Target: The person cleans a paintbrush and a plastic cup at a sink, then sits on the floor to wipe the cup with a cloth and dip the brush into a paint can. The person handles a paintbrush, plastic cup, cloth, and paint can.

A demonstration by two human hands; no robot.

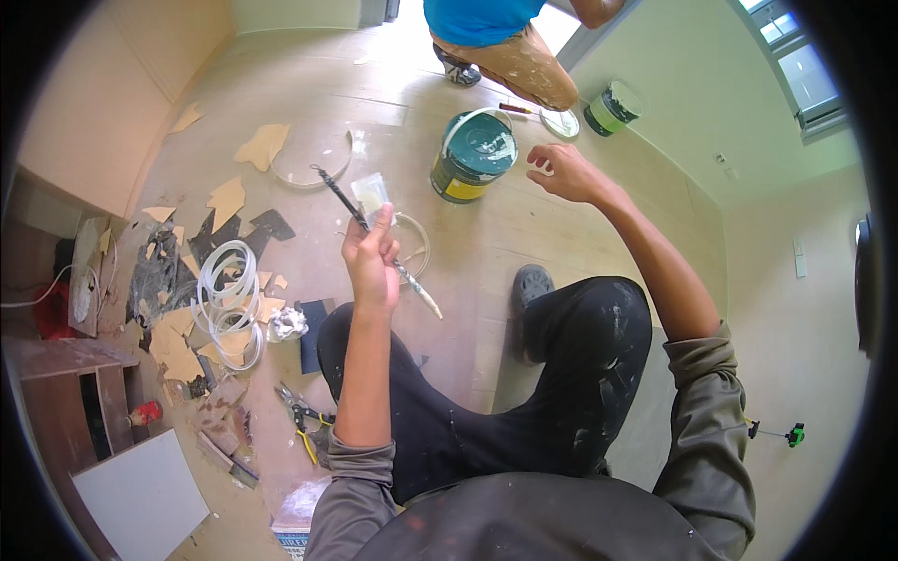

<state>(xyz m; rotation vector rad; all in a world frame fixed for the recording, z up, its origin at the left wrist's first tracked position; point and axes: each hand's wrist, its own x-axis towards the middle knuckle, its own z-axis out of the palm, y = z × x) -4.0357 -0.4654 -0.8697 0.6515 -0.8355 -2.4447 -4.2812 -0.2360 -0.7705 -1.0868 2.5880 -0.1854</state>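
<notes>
My left hand (371,257) is closed around a long thin stick (344,198), dark at its upper end with a small wire-like loop, and smeared white toward its lower end. The same hand pinches a small translucent white piece (371,194), whose kind I cannot make out, under the thumb. Out to the right, my right hand (568,172) hangs with bent, parted fingers and nothing in them. Close beside it stands a dark green paint bucket (474,154) with a white handle and paint smears on its lid.
Another person's paint-spotted trousers (510,65) show beyond the bucket. A round white lid (559,123) and a lighter green bucket (615,107) are at the right wall. Leftward lie coiled white strips (227,299), torn tan scraps (176,344), a crumpled white wad (287,323) and yellow-handled pliers (307,439).
</notes>
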